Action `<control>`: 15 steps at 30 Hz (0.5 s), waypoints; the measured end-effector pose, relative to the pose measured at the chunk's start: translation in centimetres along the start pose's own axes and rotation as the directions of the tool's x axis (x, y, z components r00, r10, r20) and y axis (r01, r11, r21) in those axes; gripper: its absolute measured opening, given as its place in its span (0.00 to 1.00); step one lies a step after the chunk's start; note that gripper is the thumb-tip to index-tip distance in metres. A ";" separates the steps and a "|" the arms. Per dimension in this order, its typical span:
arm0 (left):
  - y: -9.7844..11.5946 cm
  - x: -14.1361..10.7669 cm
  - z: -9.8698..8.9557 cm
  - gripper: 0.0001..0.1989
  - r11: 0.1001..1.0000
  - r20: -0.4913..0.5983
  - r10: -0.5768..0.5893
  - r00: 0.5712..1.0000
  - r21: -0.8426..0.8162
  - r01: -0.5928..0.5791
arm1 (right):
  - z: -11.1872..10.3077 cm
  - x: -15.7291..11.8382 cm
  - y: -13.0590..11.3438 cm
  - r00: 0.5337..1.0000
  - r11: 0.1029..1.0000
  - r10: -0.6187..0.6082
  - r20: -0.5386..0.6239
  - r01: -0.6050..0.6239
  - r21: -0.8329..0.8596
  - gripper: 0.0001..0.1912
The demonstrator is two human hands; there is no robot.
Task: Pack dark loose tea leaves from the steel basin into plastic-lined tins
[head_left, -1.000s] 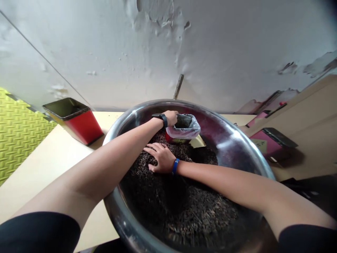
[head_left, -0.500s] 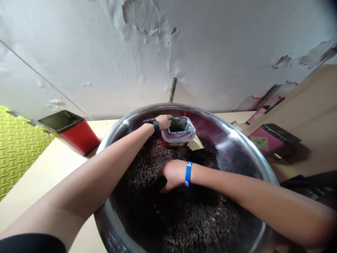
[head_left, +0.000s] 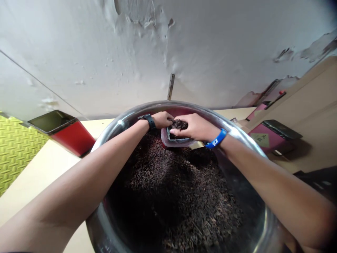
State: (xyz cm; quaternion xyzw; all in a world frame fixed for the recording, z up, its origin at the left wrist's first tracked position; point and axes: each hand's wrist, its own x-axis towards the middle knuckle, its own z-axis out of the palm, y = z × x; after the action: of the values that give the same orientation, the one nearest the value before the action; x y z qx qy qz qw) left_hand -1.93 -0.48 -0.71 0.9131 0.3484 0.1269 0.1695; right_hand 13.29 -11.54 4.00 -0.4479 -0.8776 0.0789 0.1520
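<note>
A large shiny metal basin [head_left: 247, 144] holds a heap of dark, dried, twisted leaves that look like tea [head_left: 202, 196]. Standing in the heap near the far wall of the basin is a small red tin [head_left: 179, 143] lined with clear plastic. My left hand [head_left: 162, 120], with a dark watch on its wrist, pinches the tin's left rim and liner. Just over the tin's mouth, my right hand [head_left: 196, 126] is closed round a clump of tea leaves [head_left: 179, 124]. A yellow label or flap [head_left: 197, 145] shows beside the tin. My right hand covers part of the tin's opening.
An open red tin [head_left: 71, 137] stands on the pale table [head_left: 47, 168] to the left. On the right is a lidded pink-red tin [head_left: 268, 138] with a yellow label. A peeling wall [head_left: 118, 63] rises close behind the basin.
My right hand has risen from the heap to the tin's mouth, bringing a clump of tea leaves. My left hand stays at the tin's rim. The view has shifted slightly.
</note>
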 end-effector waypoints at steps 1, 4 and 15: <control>-0.1 0.0 0.0 0.14 1.000 0.008 0.007 1.000 -0.012 -0.007 | 0.1 0.1 0.7 0.998 0.999 0.035 -0.060 -0.037 -0.033 0.17; -0.3 0.0 -0.2 0.14 0.997 0.038 0.049 0.998 -0.060 -0.047 | 0.8 0.3 2.5 0.981 0.983 0.089 -0.172 -0.114 -0.141 0.17; -0.2 -0.4 -0.4 0.17 0.991 0.056 0.080 0.995 -0.110 -0.074 | 1.1 0.5 4.0 0.967 0.979 -0.042 -0.253 -0.011 -0.202 0.19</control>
State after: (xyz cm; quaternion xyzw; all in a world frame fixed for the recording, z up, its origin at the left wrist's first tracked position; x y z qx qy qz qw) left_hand -2.48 -0.51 -0.47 0.9189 0.3003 0.1241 0.2238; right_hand 15.67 -8.76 2.00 -0.4605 -0.8575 -0.0701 0.2184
